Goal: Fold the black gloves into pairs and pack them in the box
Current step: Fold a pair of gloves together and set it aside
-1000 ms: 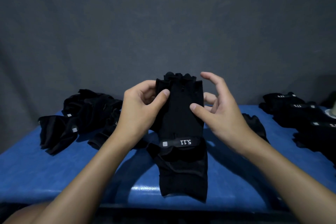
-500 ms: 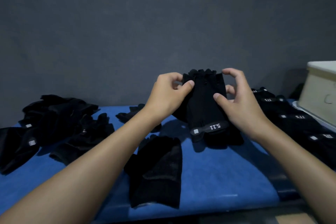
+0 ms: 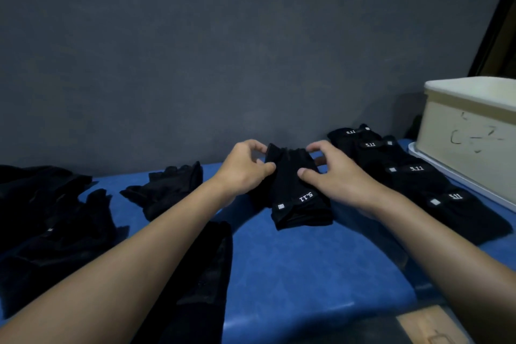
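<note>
Reaching forward from the lower corners of the view, both bare forearms converge on a folded glove pair (image 3: pixel 297 195) near the middle of the blue table (image 3: pixel 293 265). The left hand (image 3: pixel 245 169) has its wrist bent slightly inward. Its thumb lies against the bundle's upper left edge and its fingers curl round the top corner, pinching the fabric. The right hand (image 3: pixel 333 176) mirrors it, with the thumb pressed flat on the front of the bundle and the fingers arched over the top edge and curled behind it. The bundle stands tilted between the two hands, finger ends up and cuff down, with the "5.11" wrist strap facing the camera upside down. Whether its cuff touches the table I cannot tell.

Just right of the right hand, a row of folded pairs (image 3: pixel 413 176) runs along the table toward the near edge, straps showing. Beyond that row stands the cream box (image 3: pixel 469 131), at the table's right end. Loose gloves (image 3: pixel 53 220) lie heaped at the left. One single glove (image 3: pixel 167 188) lies beside the left wrist, and another glove (image 3: pixel 203 274) lies partly hidden under the left forearm.
</note>
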